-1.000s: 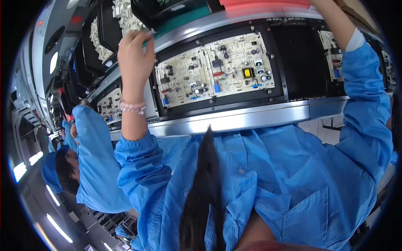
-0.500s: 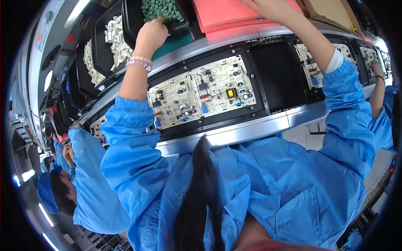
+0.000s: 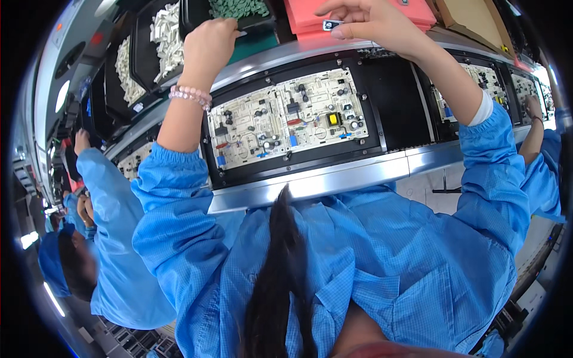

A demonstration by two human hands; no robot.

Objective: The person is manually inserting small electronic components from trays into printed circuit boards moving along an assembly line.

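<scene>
**Small part point(image 3: 332, 25) in right hand point(image 3: 379, 27); left hand point(image 3: 209, 49) by the green pieces point(image 3: 239, 7)**

The part sits near the upper edge of the view, in front of the pink sheets point(image 3: 301, 18). The thumb and a bent finger of the right hand pinch it; the index finger extends past it to the left. The far-side contact is hidden, and the upper edge cuts off the back of this hand. The part's face is dark with a bright spot — too small to make out.

Part orientation: long axis roughly left to right, slightly tilted; free end toward the left, opposite end at the fingers.

The left hand is bent over, knuckles up. A pale sliver point(image 3: 241, 34) shows beside its fingertips. The finger undersides are hidden; whether they are pressed together or hold the sliver cannot be told. The bin of green pieces is cut off above.

The left board point(image 3: 245, 132) and right board point(image 3: 322, 108) lie side by side in a black frame point(image 3: 375, 122), nearer the body than both hands. The pair's long axis runs left to right, rising toward the right.
</scene>
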